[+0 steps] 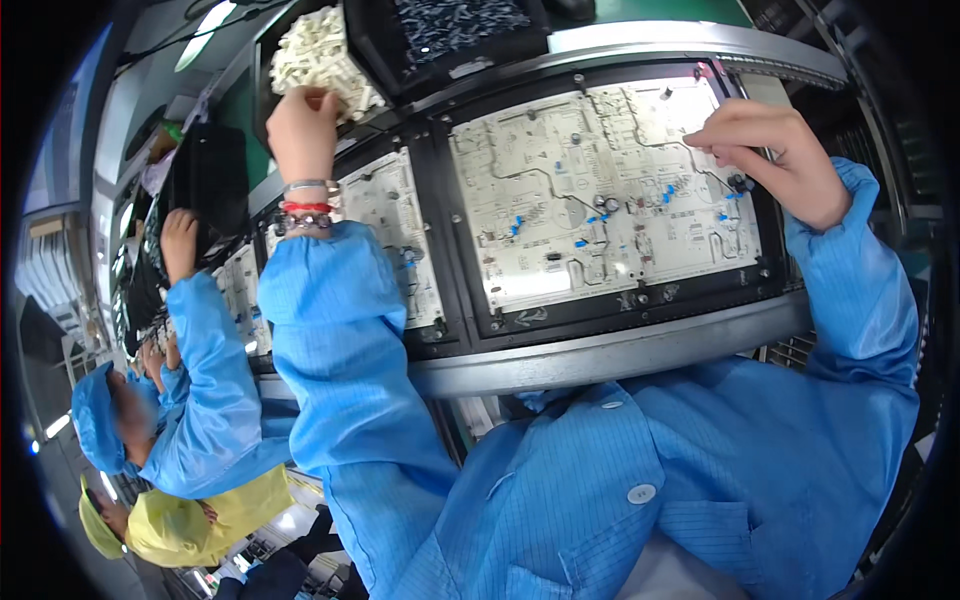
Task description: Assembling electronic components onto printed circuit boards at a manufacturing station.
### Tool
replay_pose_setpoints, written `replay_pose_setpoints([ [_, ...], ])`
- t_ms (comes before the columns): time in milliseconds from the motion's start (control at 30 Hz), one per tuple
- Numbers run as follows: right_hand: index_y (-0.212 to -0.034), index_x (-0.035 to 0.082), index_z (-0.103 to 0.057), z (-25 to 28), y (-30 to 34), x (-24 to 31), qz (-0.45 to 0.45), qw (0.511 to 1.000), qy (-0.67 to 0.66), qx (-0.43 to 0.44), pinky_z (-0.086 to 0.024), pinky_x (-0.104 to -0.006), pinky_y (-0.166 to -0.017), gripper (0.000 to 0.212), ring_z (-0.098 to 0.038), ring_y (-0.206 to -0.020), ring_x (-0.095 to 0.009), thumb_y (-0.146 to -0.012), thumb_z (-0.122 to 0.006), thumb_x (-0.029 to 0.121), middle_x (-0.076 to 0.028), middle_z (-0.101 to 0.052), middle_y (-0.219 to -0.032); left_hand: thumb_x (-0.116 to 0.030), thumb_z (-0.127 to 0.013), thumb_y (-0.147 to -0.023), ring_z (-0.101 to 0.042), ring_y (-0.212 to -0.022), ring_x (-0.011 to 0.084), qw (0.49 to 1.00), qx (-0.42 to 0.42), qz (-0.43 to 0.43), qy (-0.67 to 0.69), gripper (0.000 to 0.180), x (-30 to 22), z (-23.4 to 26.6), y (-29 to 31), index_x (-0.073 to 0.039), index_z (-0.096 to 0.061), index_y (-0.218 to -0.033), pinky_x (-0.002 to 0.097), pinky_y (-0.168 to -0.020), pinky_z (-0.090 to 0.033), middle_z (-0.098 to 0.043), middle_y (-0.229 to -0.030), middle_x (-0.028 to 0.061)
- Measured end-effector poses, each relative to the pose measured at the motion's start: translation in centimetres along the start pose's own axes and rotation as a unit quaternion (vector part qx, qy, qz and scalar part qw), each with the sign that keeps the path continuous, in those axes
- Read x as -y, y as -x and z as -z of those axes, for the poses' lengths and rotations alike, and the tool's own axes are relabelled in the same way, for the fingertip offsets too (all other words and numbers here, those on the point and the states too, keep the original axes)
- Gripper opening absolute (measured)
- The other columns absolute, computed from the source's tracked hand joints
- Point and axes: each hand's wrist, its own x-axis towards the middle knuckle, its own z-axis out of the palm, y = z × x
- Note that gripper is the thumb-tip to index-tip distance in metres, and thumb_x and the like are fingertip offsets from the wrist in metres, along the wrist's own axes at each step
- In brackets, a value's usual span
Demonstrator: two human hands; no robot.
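My left hand (pixel 303 130) reaches over a bin of small white plastic parts (pixel 318 55) at the far left. Its fingers are curled against the parts, and whatever they pinch is hidden. Over the upper right of a pale circuit board (pixel 560 180), my right hand (pixel 775 150) is held with its fingertips together. Any part between those fingertips is too small to make out. The board sits in a black frame (pixel 470 270) and carries blue components (pixel 668 192) and dark round ones.
A black bin of dark small parts (pixel 460 30) stands behind the frame. Another framed board (pixel 390 225) lies to the left. A metal rail (pixel 600 350) runs along the near edge. Further left, a co-worker in blue (pixel 215 390) and a person in yellow (pixel 200 520) are at the line.
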Motion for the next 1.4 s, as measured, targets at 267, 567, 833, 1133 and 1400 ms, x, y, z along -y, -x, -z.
replay_pose_setpoints([
  [267, -0.099, -0.001, -0.064, -2.5, 2.3, -1.6, -0.099, 0.99, -0.07, -0.074, -0.047, -0.028, -0.075, 0.019, -0.059, -0.083, -0.017, -0.08, -0.062, -0.005, -0.009, -0.062, -0.092, -0.021, -0.067, -0.076, -0.067, -0.08, 0.0268, 0.997, -0.019, 0.022, -0.072, 0.023, -0.4, -0.7, -0.7, -0.01, -0.07, -0.095, 0.0351, -0.073, -0.052, -0.07, -0.085, 0.0103],
  [567, -0.084, 0.004, -0.063, -5.2, 3.8, -2.7, 0.003, 0.996, 0.089, 0.025, -0.044, -0.0377, -0.079, 0.009, -0.055, -0.085, -0.027, -0.077, -0.068, 0.006, -0.007, -0.058, -0.086, -0.005, -0.066, -0.084, -0.062, -0.08, 0.0109, 0.898, -0.008, 0.148, 0.415, 0.03, -0.2, 2.3, 0.3, 0.004, -0.059, -0.112, 0.0203, -0.071, -0.051, -0.065, -0.091, 0.005],
  [833, -0.081, 0.005, -0.062, -5.4, 3.7, -3.5, 0.041, 0.997, 0.062, 0.035, -0.042, -0.0361, -0.079, 0.006, -0.054, -0.084, -0.024, -0.078, -0.067, 0.007, -0.005, -0.057, -0.084, -0.009, -0.063, -0.088, -0.062, -0.095, 0.012, 0.83, 0.088, 0.166, 0.526, 0.023, -9.0, 6.1, 3.2, 0.0, -0.064, -0.109, 0.0212, -0.08, -0.05, -0.065, -0.11, 0.0105],
  [1133, -0.082, 0.004, -0.063, -6.9, 4.0, -3.5, 0.101, 0.988, 0.108, -0.041, -0.043, -0.0348, -0.078, 0.014, -0.053, -0.083, -0.025, -0.07, -0.07, 0.004, -0.005, -0.056, -0.084, -0.006, -0.054, -0.089, -0.061, -0.106, 0.0191, 0.708, 0.381, 0.057, 0.592, 0.03, -18.6, 5.5, 5.7, 0.006, -0.058, -0.116, 0.0288, -0.1, -0.045, -0.06, -0.118, 0.0165],
  [1400, -0.083, 0.002, -0.063, -7.6, 4.4, -3.6, 0.123, 0.979, 0.141, -0.081, -0.044, -0.0349, -0.082, 0.017, -0.054, -0.083, -0.024, -0.067, -0.068, 0.004, -0.006, -0.057, -0.083, -0.004, -0.059, -0.086, -0.062, -0.101, 0.0173, 0.706, 0.434, 0.027, 0.559, 0.03, -23.5, 3.9, 6.4, 0.005, -0.06, -0.115, 0.0277, -0.096, -0.047, -0.063, -0.114, 0.0137],
])
